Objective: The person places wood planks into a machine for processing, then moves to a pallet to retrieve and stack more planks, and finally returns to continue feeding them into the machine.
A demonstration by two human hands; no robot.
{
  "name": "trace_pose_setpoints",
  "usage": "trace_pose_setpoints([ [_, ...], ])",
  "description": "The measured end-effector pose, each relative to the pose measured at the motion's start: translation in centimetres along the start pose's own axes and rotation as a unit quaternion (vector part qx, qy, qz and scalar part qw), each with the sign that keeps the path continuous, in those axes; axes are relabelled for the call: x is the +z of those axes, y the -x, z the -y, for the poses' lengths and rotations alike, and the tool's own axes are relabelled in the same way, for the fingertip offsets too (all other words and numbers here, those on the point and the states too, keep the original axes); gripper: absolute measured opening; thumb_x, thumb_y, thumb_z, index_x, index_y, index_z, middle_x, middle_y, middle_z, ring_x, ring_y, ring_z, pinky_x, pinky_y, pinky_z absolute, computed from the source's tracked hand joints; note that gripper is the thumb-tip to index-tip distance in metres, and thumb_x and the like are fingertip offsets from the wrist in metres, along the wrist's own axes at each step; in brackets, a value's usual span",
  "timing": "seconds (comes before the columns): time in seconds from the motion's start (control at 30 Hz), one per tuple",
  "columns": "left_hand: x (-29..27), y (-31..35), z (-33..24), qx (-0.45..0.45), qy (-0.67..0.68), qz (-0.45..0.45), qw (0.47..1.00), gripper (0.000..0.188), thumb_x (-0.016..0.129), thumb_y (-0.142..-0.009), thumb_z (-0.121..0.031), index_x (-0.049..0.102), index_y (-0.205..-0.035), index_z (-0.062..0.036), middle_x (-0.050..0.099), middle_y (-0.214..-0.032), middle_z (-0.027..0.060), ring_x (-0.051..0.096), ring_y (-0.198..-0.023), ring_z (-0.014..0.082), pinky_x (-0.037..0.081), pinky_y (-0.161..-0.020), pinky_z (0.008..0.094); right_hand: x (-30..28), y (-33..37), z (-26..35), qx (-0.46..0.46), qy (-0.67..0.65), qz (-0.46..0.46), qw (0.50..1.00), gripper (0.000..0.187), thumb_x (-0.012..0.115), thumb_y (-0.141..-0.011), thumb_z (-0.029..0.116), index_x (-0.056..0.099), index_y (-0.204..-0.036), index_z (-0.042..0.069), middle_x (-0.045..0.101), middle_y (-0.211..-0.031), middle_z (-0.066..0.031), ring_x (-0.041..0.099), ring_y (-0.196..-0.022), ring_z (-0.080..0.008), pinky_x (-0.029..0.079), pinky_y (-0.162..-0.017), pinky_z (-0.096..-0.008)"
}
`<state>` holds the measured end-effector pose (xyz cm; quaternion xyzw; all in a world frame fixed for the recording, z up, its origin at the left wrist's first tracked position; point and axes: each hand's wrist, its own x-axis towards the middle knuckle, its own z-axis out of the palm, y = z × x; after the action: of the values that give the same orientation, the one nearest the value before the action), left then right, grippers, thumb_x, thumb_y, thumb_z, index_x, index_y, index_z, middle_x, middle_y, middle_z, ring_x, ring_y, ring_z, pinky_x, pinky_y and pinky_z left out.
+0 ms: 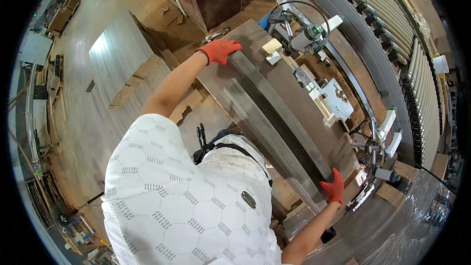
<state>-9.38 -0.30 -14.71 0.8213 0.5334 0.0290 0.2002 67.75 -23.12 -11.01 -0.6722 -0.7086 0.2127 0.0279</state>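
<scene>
A long, narrow grey wood-look board (283, 105) lies across the brown worktable (208, 76), with a red-gloved hand at each end. My left hand (219, 51) is closed over its far-left end. At the near-right end, my right hand (334, 187) grips the board with the thumb up along its tip. Closer to my body is a stack of similar long grey boards (274, 145), running alongside with a dark gap between. Neither hand touches that stack. The undersides of the fingers are partly hidden.
Beyond the board, clamps and a pneumatic device (306, 39) with a black hose line the table's far side, beside a white plate (337, 99). A roller conveyor (422, 88) runs at the right. Stacked grey panels (122, 49) stand at left; wrapped panels (392, 221) are at lower right.
</scene>
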Motion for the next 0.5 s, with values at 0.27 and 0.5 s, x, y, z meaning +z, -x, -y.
trace_pose_setpoints([
  [0.27,2.6,-1.4,2.2,0.055,-0.103,-0.045,0.992,0.057,0.074,-0.075,0.001,0.062,-0.129,-0.0113,0.068,-0.119,0.0147,0.068,-0.112,0.0408,0.057,-0.092,0.0501,4.4,-2.8,-1.5,0.000,0.122,-0.061,0.991,0.054,0.080,-0.071,0.002,0.067,-0.122,0.010,0.071,-0.121,-0.0173,0.066,-0.115,-0.0423,0.053,-0.098,-0.0487],
  [0.5,2.3,-1.3,1.9,0.052,-0.071,-0.020,0.996,0.059,0.071,-0.083,-0.004,0.062,-0.140,-0.0162,0.070,-0.122,0.0140,0.067,-0.117,0.0394,0.056,-0.097,0.0477,4.7,-1.6,-1.2,-0.004,0.100,-0.070,0.993,0.054,0.077,-0.072,-0.001,0.068,-0.124,0.011,0.071,-0.120,-0.0170,0.065,-0.116,-0.0432,0.052,-0.100,-0.0500],
])
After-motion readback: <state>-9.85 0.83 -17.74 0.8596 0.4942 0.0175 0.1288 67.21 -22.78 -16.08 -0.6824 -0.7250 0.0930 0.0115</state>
